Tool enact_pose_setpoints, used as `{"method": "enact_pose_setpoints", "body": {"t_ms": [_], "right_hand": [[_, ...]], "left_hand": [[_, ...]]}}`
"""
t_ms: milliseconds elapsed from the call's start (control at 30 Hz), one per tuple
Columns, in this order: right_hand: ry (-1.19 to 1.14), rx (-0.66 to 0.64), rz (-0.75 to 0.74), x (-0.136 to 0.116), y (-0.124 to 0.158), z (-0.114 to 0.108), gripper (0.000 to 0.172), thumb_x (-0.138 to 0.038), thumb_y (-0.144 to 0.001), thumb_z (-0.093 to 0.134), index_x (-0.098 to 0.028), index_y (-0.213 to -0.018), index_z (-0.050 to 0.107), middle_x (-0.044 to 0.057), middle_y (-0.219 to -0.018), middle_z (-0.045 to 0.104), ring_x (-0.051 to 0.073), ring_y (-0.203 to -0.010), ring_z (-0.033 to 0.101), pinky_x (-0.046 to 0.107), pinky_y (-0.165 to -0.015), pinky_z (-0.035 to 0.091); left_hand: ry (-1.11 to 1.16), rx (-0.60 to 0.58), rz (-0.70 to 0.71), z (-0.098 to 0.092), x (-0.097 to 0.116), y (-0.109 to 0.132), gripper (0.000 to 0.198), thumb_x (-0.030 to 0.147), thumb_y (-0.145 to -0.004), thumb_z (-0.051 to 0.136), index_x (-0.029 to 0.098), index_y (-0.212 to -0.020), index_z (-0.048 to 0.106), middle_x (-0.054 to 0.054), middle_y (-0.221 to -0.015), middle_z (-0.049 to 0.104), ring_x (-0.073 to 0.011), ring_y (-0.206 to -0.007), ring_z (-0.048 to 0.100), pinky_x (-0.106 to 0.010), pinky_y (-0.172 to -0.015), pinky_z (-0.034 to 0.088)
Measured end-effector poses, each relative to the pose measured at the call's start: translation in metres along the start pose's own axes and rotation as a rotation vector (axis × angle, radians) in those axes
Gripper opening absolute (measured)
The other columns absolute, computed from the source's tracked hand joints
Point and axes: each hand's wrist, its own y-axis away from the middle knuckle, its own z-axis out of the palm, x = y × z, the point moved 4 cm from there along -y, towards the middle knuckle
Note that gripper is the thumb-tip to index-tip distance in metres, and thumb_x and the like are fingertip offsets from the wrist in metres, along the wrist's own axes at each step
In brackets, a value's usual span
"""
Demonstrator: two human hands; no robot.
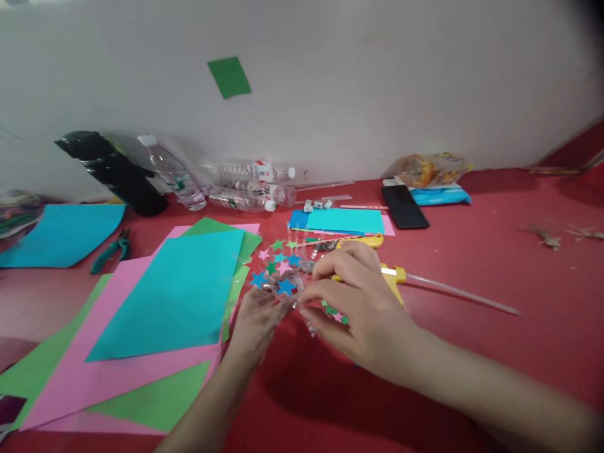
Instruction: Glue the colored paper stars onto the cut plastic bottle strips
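Note:
In the head view my left hand (257, 322) is closed around a clear plastic piece (298, 282) with strips that fan upward. Blue stars (286, 287), along with pink and green ones, show on or just behind it. My right hand (361, 308) meets it from the right, thumb and fingertips pinched at its edge; whatever small thing they hold is hidden. Beyond the right hand lies a yellow glue gun (395, 277) with a clear glue stick (462, 293) out of its back. Small paper stars (334, 313) lie under the right hand.
Coloured paper sheets (174, 302) spread at left, beside pliers (112, 250). Along the wall are a black flask (120, 176), plastic bottles (245, 198) and a snack bag (431, 170). A phone (404, 206), paper strips (346, 220) and a yellow knife (370, 240) lie behind my hands.

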Motion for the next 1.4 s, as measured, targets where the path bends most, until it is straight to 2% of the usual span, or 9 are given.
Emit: {"method": "enact_pose_setpoints", "body": {"t_ms": [100, 267, 467, 667, 833, 1100, 1200, 1300, 1400], "right_hand": [[0.011, -0.008, -0.036, -0.002, 0.000, -0.001, 0.017, -0.018, -0.092, 0.058, -0.017, -0.077, 0.065, 0.002, -0.087, 0.060, 0.017, -0.088, 0.044, 0.036, -0.085, 0.036], [0.023, -0.054, -0.127, -0.008, -0.002, -0.001, 0.018, -0.015, -0.092, 0.054, -0.016, -0.077, 0.063, 0.003, -0.087, 0.063, 0.018, -0.087, 0.045, 0.037, -0.087, 0.037], [0.066, -0.117, -0.163, -0.009, -0.001, 0.003, 0.019, -0.011, -0.090, 0.052, -0.015, -0.074, 0.062, 0.003, -0.083, 0.063, 0.018, -0.083, 0.045, 0.041, -0.090, 0.036], [0.003, -0.066, -0.084, -0.006, 0.000, -0.001, 0.018, -0.016, -0.093, 0.055, -0.016, -0.077, 0.063, 0.003, -0.088, 0.063, 0.018, -0.088, 0.044, 0.040, -0.088, 0.037], [-0.002, 0.018, -0.008, -0.003, 0.001, -0.006, 0.015, -0.017, -0.092, 0.058, -0.016, -0.078, 0.062, 0.003, -0.089, 0.060, 0.017, -0.088, 0.044, 0.037, -0.086, 0.036], [0.003, 0.008, 0.003, -0.005, -0.001, -0.011, 0.007, -0.020, -0.090, 0.060, -0.018, -0.089, 0.067, 0.004, -0.093, 0.061, 0.018, -0.091, 0.048, 0.039, -0.088, 0.038], [0.009, 0.014, -0.004, -0.006, -0.001, -0.017, 0.008, -0.021, -0.088, 0.061, -0.018, -0.091, 0.067, 0.005, -0.095, 0.061, 0.020, -0.094, 0.049, 0.041, -0.089, 0.039], [-0.009, 0.060, -0.048, -0.008, -0.003, -0.025, 0.009, -0.017, -0.085, 0.060, -0.016, -0.090, 0.067, 0.007, -0.093, 0.060, 0.020, -0.091, 0.050, 0.042, -0.087, 0.040], [-0.007, 0.119, -0.073, -0.009, -0.005, -0.033, 0.009, -0.012, -0.084, 0.058, -0.015, -0.084, 0.066, 0.006, -0.087, 0.059, 0.018, -0.084, 0.050, 0.040, -0.084, 0.040]], "left_hand": [[-0.018, -0.059, -0.022, 0.006, 0.008, 0.002, 0.032, 0.018, -0.047, 0.090, 0.015, -0.073, 0.071, -0.001, -0.066, 0.071, -0.0171, -0.067, 0.068, -0.027, -0.068, 0.056], [-0.022, -0.122, -0.023, 0.003, 0.010, 0.002, 0.035, 0.020, -0.055, 0.088, 0.018, -0.087, 0.074, -0.003, -0.085, 0.075, -0.0193, -0.087, 0.069, -0.029, -0.086, 0.053], [0.004, -0.120, -0.071, -0.002, 0.004, 0.001, 0.041, 0.027, -0.061, 0.086, 0.017, -0.099, 0.073, -0.007, -0.101, 0.075, -0.0229, -0.100, 0.067, -0.032, -0.089, 0.052], [0.005, -0.156, -0.060, 0.000, 0.002, 0.000, 0.039, 0.020, -0.057, 0.087, 0.017, -0.093, 0.072, -0.005, -0.093, 0.076, -0.0202, -0.090, 0.070, -0.030, -0.085, 0.055], [0.039, -0.052, -0.032, -0.004, 0.000, 0.001, 0.042, 0.022, -0.048, 0.091, 0.017, -0.083, 0.068, -0.002, -0.077, 0.075, -0.0158, -0.064, 0.068, -0.027, -0.065, 0.058], [0.050, -0.029, -0.044, -0.009, 0.002, 0.003, 0.038, 0.019, -0.048, 0.092, 0.017, -0.077, 0.068, -0.001, -0.075, 0.074, -0.0159, -0.066, 0.070, -0.024, -0.065, 0.057], [0.067, -0.019, -0.040, -0.015, -0.004, 0.000, 0.042, 0.013, -0.051, 0.090, 0.020, -0.087, 0.069, -0.001, -0.081, 0.075, -0.0163, -0.071, 0.071, -0.026, -0.069, 0.058], [0.106, -0.006, -0.030, -0.021, -0.011, -0.006, 0.046, 0.010, -0.054, 0.088, 0.023, -0.094, 0.069, -0.001, -0.090, 0.077, -0.0181, -0.077, 0.071, -0.029, -0.073, 0.059], [0.145, 0.007, -0.021, -0.026, -0.016, -0.010, 0.039, 0.010, -0.055, 0.086, 0.024, -0.086, 0.068, 0.000, -0.091, 0.077, -0.0189, -0.078, 0.071, -0.030, -0.073, 0.060]]}}
